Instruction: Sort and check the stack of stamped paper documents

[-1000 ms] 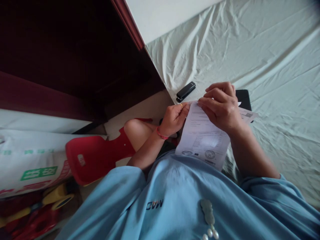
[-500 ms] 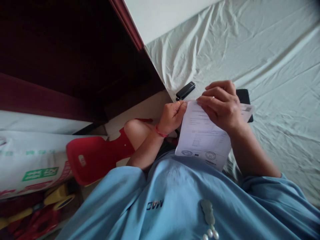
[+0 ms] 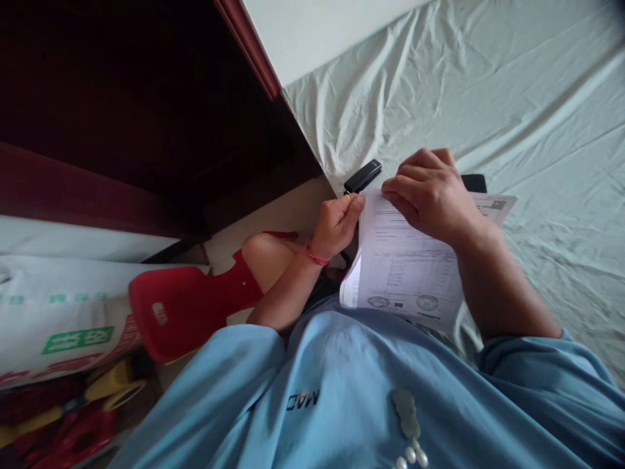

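A stack of printed papers (image 3: 410, 280) rests in front of my body, with round stamps and a small square code near its lower edge. My left hand (image 3: 336, 225) is closed, pinching the stack's upper left corner between thumb and bent fingers. Across the upper part lies my right hand (image 3: 432, 192), its fingers curled and closed on the top edge of the sheets; the fingertips are partly hidden. Just beyond my left hand, a black stapler (image 3: 362, 176) lies on the pale sheet (image 3: 547, 130), not touched by either hand.
A flat black object (image 3: 474, 183) is partly covered by the papers and my right hand. A dark red wooden cabinet (image 3: 161, 117) stands on the left. Below it are a red plastic chair (image 3: 183, 312), a white printed sack (image 3: 58, 319) and red and yellow items (image 3: 92, 417).
The papers have shifted and spread to the right, covering more of the black object. My right hand has moved slightly upward; my left hand keeps its place at the corner.
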The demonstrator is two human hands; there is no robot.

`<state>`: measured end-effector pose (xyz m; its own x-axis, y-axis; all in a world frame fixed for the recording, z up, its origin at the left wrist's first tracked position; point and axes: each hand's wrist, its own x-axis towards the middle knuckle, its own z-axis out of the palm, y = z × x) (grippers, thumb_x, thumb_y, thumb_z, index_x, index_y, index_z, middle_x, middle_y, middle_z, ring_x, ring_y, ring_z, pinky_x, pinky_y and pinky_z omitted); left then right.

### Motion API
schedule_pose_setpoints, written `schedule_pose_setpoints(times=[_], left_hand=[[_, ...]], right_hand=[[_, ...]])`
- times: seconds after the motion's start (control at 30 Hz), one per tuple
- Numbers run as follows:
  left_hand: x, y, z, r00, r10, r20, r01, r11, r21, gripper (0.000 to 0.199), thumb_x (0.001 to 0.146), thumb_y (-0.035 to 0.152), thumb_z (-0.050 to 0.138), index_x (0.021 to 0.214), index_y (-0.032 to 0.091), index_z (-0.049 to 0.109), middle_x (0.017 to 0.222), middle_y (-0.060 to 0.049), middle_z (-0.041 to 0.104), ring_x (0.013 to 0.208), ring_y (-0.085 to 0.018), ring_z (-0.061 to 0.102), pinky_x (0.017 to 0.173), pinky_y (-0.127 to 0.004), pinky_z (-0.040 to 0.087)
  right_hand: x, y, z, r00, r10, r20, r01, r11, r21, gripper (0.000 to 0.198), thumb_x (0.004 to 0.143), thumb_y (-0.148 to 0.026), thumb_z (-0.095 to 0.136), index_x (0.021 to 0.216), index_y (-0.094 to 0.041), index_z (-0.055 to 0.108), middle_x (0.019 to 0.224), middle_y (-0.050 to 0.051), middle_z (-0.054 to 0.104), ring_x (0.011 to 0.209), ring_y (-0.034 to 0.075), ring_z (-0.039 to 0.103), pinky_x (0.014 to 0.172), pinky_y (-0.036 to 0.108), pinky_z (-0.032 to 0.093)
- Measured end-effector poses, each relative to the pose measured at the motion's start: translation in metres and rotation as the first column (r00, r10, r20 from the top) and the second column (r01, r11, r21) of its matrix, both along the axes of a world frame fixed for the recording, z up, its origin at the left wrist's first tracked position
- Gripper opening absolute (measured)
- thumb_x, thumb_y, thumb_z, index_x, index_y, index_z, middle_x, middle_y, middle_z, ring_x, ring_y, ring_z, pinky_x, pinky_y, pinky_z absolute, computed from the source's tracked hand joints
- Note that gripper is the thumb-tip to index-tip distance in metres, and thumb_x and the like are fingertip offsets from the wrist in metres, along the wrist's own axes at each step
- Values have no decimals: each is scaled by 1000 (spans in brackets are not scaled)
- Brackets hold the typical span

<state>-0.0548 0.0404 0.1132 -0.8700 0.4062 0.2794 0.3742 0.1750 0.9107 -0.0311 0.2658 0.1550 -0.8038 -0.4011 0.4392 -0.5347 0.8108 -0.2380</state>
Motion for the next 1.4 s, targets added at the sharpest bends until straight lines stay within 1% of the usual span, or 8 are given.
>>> schedule_pose_setpoints(times=[0.43, 0.67, 0.83, 0.93, 1.1, 1.17, 1.27, 1.4], left_hand=[[-2, 4, -10, 999, 39, -9, -39, 999, -14, 61, 111, 68, 49, 70, 23, 54, 58, 2, 53, 58, -14, 51, 58, -32, 38], [1, 6, -10, 999, 31, 29, -32, 999, 37, 63, 110, 68, 50, 67, 23, 48, 57, 3, 48, 55, -12, 47, 56, -32, 36], [4, 6, -10, 998, 9, 57, -12, 998, 57, 59, 105, 72, 57, 72, 23, 57, 58, 4, 46, 56, -13, 44, 54, -32, 32], [4, 6, -11, 999, 32, 38, -33, 999, 43, 56, 103, 72, 62, 77, 23, 63, 59, 4, 48, 57, -13, 46, 55, -31, 32], [-4, -2, -17, 985, 166, 41, -168, 983, 66, 52, 104, 72, 60, 84, 24, 67, 70, 2, 61, 72, -16, 60, 65, -30, 45], [-11, -7, -24, 969, 231, 82, -241, 960, 140, 54, 102, 76, 61, 87, 25, 68, 78, 0, 66, 83, -18, 66, 72, -30, 51], [-22, -11, -34, 943, 278, 182, -316, 918, 238, 58, 98, 83, 60, 100, 27, 71, 96, -3, 72, 103, -21, 72, 87, -33, 57], [-29, -12, -39, 930, 255, 264, -332, 891, 308, 61, 94, 87, 62, 113, 30, 73, 109, -5, 76, 118, -24, 72, 97, -37, 59]], right_hand=[[-1, -12, -13, 999, -52, -7, 52, 995, -88, 19, 106, -27, 57, 98, -27, 74, 81, 4, 69, 102, 30, 63, 102, 55, 42], [-2, -16, -12, 999, -40, 9, 40, 995, -93, 22, 106, -27, 56, 97, -27, 76, 80, 4, 68, 103, 30, 63, 103, 55, 42], [-2, -17, -15, 999, -35, 31, 38, 994, -101, 22, 106, -26, 56, 105, -28, 78, 81, 5, 69, 107, 32, 64, 107, 58, 41], [-1, -17, -16, 999, -45, 21, 47, 993, -106, 21, 107, -28, 57, 112, -29, 77, 93, 6, 74, 115, 34, 65, 111, 61, 41], [9, -6, -15, 982, -164, -88, 149, 975, -163, 25, 107, -31, 62, 130, -31, 71, 140, 12, 72, 145, 42, 54, 117, 66, 41], [15, 4, -24, 965, -240, -109, 214, 954, -210, 36, 105, -34, 66, 141, -32, 67, 153, 16, 64, 151, 44, 49, 120, 68, 40], [23, 23, -57, 946, -319, -64, 284, 905, -317, 63, 100, -49, 74, 157, -30, 54, 165, 20, 53, 154, 46, 46, 123, 71, 40], [27, 42, -110, 932, -323, 165, 361, 784, -506, 100, 88, -68, 82, 167, -25, 39, 165, 21, 51, 150, 42, 54, 119, 67, 50]])
